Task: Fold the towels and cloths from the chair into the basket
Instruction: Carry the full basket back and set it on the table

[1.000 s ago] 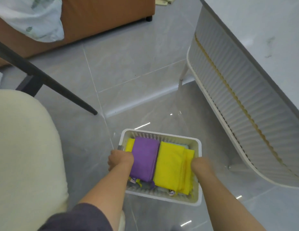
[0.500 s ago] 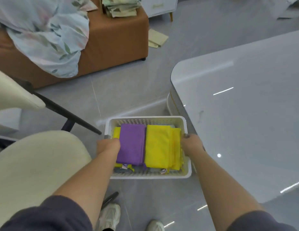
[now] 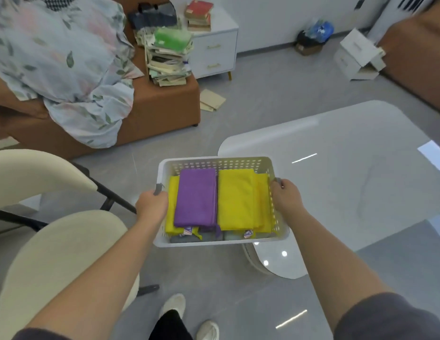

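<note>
Head view, left to right. At far left stands a cream chair (image 3: 54, 253), its seat bare, with a brown sofa (image 3: 160, 109) behind it carrying a floral sheet (image 3: 66, 57) and a leaning stack of books (image 3: 167, 60). The left grip (image 3: 152, 207) is clenched on the left short side of the white perforated basket (image 3: 214, 242), thumb on the outside, fingers curled over the rim just beside a small dark handle tab (image 3: 158, 188). The basket is held level between the 2 grips, above the grey floor (image 3: 263, 99), and holds the folded cloths in 2 piles. In the left pile a purple cloth (image 3: 195, 197) lies flat on top of a yellow cloth (image 3: 171, 204), whose edge shows along the purple one's left side. In the right pile a second yellow cloth (image 3: 238, 200) lies folded, touching the purple cloth along the basket's middle. Grey cloth and 2 small labels show at the near wall, under both piles. The right grip (image 3: 286, 198) is clenched on the right short side, fingers curled round the rim. At right lies the glossy white counter (image 3: 349, 180); the basket's right end overlaps its near-left edge in this view. Below the basket, 2 pale shoes (image 3: 173, 305) stand on the floor.
</note>
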Demonstrator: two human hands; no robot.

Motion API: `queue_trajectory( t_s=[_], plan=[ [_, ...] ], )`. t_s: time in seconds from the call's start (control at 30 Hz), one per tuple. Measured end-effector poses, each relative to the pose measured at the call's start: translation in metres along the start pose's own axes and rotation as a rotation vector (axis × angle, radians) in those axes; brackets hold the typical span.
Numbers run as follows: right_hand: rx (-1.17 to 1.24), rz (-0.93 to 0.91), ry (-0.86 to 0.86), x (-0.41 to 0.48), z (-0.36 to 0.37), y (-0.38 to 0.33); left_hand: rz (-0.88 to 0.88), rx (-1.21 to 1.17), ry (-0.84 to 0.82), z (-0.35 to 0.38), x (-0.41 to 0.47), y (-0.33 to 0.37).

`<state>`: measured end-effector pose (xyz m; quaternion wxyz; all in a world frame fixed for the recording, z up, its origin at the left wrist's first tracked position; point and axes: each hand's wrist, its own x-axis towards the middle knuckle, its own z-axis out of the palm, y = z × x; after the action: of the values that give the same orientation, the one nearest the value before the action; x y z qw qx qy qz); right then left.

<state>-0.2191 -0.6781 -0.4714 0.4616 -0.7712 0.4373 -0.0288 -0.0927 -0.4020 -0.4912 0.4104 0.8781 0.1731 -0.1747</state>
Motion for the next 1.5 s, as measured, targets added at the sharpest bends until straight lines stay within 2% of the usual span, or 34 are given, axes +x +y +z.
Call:
queue_trajectory(
  t_s=[0.13,0.4,0.63,0.87,1.2,1.37,1.5],
  plan=[
    [-0.034,0.027,0.052,0.012,-0.056,-0.008,0.031,-0.14,-0.041,0.016,-0.022,0.042],
    [0.034,0.144,0.115,0.07,-0.153,0.004,0.092,-0.169,-0.151,0.087,-0.044,0.134],
    [0.07,0.196,0.078,0.124,-0.255,0.043,0.124,-0.173,-0.193,0.18,-0.084,0.2],
    [0.008,0.198,0.02,0.175,-0.363,0.097,0.073,-0.211,-0.197,0.285,-0.161,0.242],
    [0.036,0.364,-0.034,0.285,-0.465,0.178,0.005,-0.086,-0.231,0.447,-0.196,0.31],
    [-0.014,0.441,-0.093,0.374,-0.499,0.228,-0.025,0.049,-0.285,0.548,-0.177,0.351],
    [-0.088,0.484,-0.142,0.445,-0.525,0.26,-0.035,0.268,-0.317,0.625,-0.163,0.383]
  ],
)
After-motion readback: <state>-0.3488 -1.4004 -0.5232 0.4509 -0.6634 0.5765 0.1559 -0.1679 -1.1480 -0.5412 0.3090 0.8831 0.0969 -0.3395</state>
